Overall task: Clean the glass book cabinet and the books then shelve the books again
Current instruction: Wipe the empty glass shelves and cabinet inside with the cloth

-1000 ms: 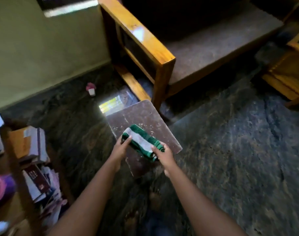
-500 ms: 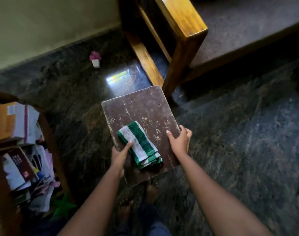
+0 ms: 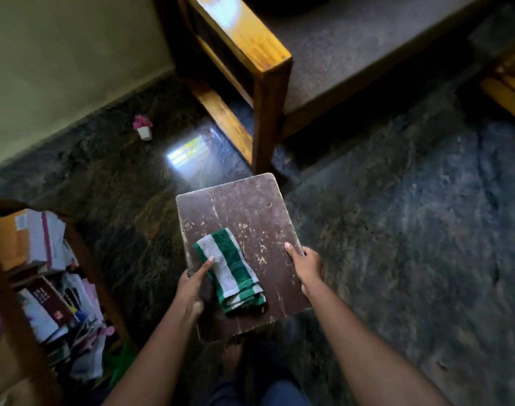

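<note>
Before the armchair (image 3: 268, 65), left hand (image 3: 192, 288) and right hand (image 3: 307, 263) grip brown book (image 3: 244, 212); cloth (image 3: 230, 268) atop.

One left hand (image 3: 192, 288), one right hand (image 3: 307, 263), one brown board (image 3: 244, 209), one striped cloth (image 3: 230, 265), one pot (image 3: 144, 131).

hands (image 3: 192, 285) (image 3: 307, 265) holding brown board (image 3: 244, 212), striped cloth (image 3: 230, 268) atop

Head camera looks steeply down, near the floor (image 3: 397, 259).
</note>
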Demonstrator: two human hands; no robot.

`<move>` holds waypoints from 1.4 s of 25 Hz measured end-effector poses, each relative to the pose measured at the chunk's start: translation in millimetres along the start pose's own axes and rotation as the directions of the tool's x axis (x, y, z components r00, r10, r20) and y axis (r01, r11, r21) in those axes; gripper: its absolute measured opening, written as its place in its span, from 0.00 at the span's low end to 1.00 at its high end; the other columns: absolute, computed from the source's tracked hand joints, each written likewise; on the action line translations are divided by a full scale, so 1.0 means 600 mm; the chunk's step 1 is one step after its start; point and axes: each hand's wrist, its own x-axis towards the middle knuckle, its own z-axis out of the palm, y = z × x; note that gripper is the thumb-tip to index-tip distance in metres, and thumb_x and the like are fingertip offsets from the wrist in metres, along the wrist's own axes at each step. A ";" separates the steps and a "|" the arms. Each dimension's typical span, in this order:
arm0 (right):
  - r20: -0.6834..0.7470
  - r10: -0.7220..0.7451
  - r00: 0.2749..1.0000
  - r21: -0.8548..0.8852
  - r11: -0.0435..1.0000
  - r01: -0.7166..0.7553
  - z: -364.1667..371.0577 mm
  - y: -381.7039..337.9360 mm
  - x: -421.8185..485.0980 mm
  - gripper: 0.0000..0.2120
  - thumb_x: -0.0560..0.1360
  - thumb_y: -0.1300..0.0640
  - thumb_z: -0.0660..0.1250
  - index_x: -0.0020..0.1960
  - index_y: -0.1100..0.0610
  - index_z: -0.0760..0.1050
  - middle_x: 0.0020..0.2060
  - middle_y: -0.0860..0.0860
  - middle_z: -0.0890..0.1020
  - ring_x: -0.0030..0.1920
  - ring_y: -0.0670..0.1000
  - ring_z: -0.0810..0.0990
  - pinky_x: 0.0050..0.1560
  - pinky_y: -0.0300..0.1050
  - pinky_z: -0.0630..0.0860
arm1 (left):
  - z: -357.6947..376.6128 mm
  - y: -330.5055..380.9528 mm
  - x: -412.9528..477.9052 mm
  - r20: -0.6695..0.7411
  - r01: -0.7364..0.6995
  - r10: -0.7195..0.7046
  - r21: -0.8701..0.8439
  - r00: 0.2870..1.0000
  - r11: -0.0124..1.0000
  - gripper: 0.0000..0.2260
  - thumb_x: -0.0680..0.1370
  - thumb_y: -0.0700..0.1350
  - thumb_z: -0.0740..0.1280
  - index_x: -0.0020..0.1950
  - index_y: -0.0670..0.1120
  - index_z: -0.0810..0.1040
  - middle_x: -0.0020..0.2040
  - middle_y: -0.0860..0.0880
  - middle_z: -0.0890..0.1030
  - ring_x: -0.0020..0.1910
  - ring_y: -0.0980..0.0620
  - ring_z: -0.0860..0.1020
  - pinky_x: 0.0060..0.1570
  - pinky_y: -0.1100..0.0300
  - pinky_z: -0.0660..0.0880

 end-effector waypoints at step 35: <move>-0.301 0.811 0.503 0.953 0.238 0.186 -1.145 0.886 -0.270 0.21 0.70 0.49 0.73 0.56 0.62 0.78 0.50 0.58 0.82 0.50 0.58 0.80 0.53 0.51 0.77 | 0.896 -0.980 -0.784 0.375 -0.323 -0.696 0.922 0.613 0.212 0.13 0.75 0.46 0.68 0.51 0.36 0.75 0.43 0.39 0.77 0.40 0.43 0.76 0.39 0.49 0.77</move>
